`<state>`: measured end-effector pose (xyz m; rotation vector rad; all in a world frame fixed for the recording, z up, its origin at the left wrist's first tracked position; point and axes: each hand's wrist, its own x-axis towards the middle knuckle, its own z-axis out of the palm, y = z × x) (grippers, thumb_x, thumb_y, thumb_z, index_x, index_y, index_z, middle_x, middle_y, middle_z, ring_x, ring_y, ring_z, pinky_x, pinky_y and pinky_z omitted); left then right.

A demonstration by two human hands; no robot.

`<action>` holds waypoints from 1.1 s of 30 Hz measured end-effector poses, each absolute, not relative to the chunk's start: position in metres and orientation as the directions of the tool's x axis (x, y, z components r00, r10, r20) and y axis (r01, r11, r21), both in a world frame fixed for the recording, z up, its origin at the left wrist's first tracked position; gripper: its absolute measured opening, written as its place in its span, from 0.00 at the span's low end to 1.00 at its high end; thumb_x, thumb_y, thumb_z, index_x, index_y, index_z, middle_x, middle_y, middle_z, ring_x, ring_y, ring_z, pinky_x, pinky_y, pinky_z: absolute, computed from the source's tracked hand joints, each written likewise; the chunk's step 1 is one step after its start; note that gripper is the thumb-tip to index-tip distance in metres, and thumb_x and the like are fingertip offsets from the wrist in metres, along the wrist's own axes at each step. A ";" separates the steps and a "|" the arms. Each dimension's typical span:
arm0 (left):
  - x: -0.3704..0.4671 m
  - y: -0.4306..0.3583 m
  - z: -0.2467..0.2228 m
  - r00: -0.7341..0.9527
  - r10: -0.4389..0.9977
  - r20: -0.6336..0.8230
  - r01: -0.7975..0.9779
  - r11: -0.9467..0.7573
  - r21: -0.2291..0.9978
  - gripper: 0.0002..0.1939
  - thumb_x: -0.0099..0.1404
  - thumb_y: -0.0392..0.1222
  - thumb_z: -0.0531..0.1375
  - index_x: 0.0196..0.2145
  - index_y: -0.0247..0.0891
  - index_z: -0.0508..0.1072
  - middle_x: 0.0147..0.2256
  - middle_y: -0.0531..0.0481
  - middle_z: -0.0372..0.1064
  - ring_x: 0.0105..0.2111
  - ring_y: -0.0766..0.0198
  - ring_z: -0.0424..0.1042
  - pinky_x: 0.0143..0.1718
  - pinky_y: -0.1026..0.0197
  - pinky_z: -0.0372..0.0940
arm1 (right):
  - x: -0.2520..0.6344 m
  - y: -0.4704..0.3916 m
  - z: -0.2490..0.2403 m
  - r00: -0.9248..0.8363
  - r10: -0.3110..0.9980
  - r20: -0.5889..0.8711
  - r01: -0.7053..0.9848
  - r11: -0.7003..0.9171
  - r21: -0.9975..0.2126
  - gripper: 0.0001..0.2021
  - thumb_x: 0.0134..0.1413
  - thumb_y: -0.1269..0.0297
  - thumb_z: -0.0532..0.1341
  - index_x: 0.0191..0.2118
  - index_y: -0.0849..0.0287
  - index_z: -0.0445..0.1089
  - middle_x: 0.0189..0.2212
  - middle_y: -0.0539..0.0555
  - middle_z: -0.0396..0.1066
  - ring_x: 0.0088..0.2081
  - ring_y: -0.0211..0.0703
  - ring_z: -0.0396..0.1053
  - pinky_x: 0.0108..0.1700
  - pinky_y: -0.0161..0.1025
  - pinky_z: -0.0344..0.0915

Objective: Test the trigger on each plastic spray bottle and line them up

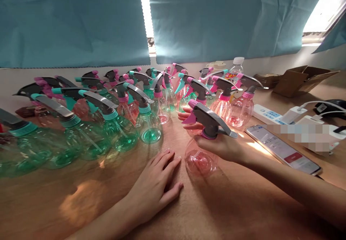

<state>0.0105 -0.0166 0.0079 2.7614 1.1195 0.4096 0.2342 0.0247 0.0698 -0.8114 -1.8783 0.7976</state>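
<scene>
Fingers (192, 125) of the R hand (217, 147) are wrapped round the upper body of a pink spray bottle (201, 162), thumb side near, tips poking out past the far side; how hard they squeeze, can't tell. It's mid-table, just right of the L hand (152, 182), which lies palm-down on the wood-look table (162, 222), fingers loosely together, thumb apart, holding nothing.

Handling, my guess: v. light (looks empty, tho a clear wall makes that hard to judge), thin stiff plastic, prob. slick, w/ some give if pinched; not esp. fragile. Top-heavy too, so best hold = just under the pink collar (208, 134), where the body narrows, keeping clear of the pink trigger (190, 116).

Materials: body is see-thru, rounded, faintly ribbed, w/ a ringed base; spray head (212, 119) is matte dark grey, long and curved, w/ a paler lever tail. Green bottles (150, 130) to the left share the bulbous shape, w/ teal collars. Phone (283, 149) at right is flat, glossy; cardboard box (300, 83) behind it is brown, creased, flaps up. Blue curtain (216, 20) hangs smooth, lightly wrinkled at right.
</scene>
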 end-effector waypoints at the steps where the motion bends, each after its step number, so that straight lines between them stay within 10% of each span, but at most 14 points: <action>1: 0.011 -0.017 0.008 0.687 0.699 0.199 0.663 -0.715 0.224 0.25 0.70 0.49 0.54 0.61 0.38 0.61 0.61 0.40 0.57 0.61 0.48 0.54 0.61 0.44 0.52 | 0.234 0.025 0.069 -0.369 0.804 0.466 0.210 0.560 -0.801 0.25 0.47 0.75 0.55 0.52 0.52 0.69 0.48 0.54 0.73 0.47 0.48 0.73 0.49 0.48 0.72; 33: 0.011 -0.018 0.007 0.688 0.703 0.180 0.669 -0.711 0.218 0.25 0.69 0.49 0.54 0.61 0.37 0.62 0.61 0.39 0.57 0.61 0.48 0.54 0.60 0.43 0.53 | 0.234 0.026 0.062 -0.292 0.837 0.463 0.198 0.526 -0.827 0.21 0.44 0.74 0.57 0.48 0.55 0.69 0.52 0.57 0.70 0.43 0.49 0.75 0.44 0.48 0.74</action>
